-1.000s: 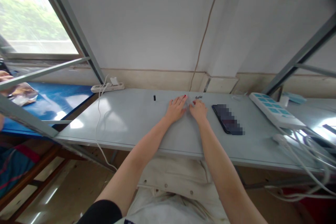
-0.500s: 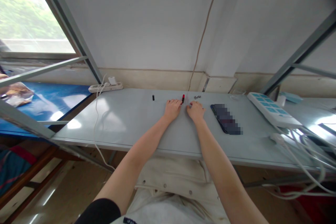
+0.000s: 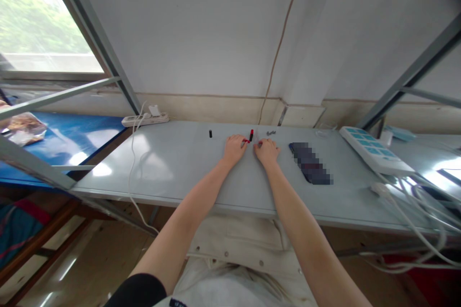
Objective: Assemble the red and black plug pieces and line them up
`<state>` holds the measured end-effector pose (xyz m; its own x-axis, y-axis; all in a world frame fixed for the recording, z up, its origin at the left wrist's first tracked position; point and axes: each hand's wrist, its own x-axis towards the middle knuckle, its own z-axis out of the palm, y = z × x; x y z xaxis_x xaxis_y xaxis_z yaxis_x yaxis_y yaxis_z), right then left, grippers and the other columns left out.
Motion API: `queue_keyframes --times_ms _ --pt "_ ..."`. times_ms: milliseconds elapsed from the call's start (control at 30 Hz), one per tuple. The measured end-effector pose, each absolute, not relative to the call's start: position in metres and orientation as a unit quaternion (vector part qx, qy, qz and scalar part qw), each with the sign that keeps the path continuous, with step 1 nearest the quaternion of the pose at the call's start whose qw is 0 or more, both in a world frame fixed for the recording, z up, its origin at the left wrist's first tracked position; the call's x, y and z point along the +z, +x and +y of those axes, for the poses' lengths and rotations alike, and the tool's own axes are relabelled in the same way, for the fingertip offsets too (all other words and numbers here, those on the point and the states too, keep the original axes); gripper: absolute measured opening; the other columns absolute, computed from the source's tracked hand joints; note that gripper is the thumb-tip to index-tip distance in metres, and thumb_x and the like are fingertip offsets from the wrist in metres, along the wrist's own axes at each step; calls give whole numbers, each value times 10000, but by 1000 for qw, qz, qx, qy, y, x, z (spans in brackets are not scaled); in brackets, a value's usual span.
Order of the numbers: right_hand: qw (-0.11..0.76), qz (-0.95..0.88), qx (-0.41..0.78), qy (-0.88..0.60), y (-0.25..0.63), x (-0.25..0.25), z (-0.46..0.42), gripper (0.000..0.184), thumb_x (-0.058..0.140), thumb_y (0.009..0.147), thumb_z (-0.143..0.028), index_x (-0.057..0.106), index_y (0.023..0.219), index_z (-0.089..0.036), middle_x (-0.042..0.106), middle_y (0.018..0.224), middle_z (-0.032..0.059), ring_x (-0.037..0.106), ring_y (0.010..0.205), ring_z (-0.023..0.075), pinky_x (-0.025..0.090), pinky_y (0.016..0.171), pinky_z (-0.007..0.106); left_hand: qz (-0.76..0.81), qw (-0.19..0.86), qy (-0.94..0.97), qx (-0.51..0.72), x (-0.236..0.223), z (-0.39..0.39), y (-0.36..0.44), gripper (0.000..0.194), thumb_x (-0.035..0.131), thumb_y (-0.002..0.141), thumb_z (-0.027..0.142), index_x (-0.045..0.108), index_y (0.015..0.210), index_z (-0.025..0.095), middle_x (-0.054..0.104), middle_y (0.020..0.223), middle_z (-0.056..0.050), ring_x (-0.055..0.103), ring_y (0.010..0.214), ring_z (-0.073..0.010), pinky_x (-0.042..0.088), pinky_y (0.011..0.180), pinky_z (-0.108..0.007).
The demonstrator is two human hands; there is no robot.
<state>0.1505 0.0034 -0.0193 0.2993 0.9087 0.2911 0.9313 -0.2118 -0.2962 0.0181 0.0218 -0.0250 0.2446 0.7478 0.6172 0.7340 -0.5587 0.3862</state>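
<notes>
On the pale grey, smooth counter [image 3: 187, 163], the left hand [image 3: 235, 149] rests with fingers bent, a small red piece [image 3: 246, 140] at their tips; whether it is gripped, one cannot tell. The right hand [image 3: 267, 152] lies beside it, fingers curled, their opening and hold unclear. A small red-and-black cylinder [image 3: 251, 135] lies just beyond the gap between the hands; a small black cylinder [image 3: 211, 134] stands farther left.

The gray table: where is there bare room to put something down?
Widest on the gray table: between the thin white cable and the left forearm. A narrower patch separates the dark device from the large power strip. It's crowded around the left hand, right hand and red-and-black piece, and among the right-end cables.
</notes>
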Motion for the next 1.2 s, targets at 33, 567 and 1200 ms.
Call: queue_keyframes --times_ms 33,567,1200 --pt "211 -590 -24 -779 151 -20 4 294 452 770 -335 599 949 -155 554 1035 137 450 1002 264 310 799 408 472 19 775 419 -24 22 17 86 523 767 220 575 825 185 624 842 -26 532 813 -158 351 761 -308" --pt "229 -639 -32 -734 148 -19 3 193 446 764 -273 590 840 -170 616 902 74 498 917 203 291 757 330 458 67 715 523 -9 7 12 134 511 774 281 571 829 174 616 804 -23 529 726 -115 393 761 -285" --pt "204 -688 -76 -693 143 -6 -8 169 441 775 -234 582 831 -160 618 903 85 506 928 201 285 762 318 454 76 719 520 -4 2 13 172 478 795 303 577 862 180 625 854 -35 538 757 -119 391 796 -292"
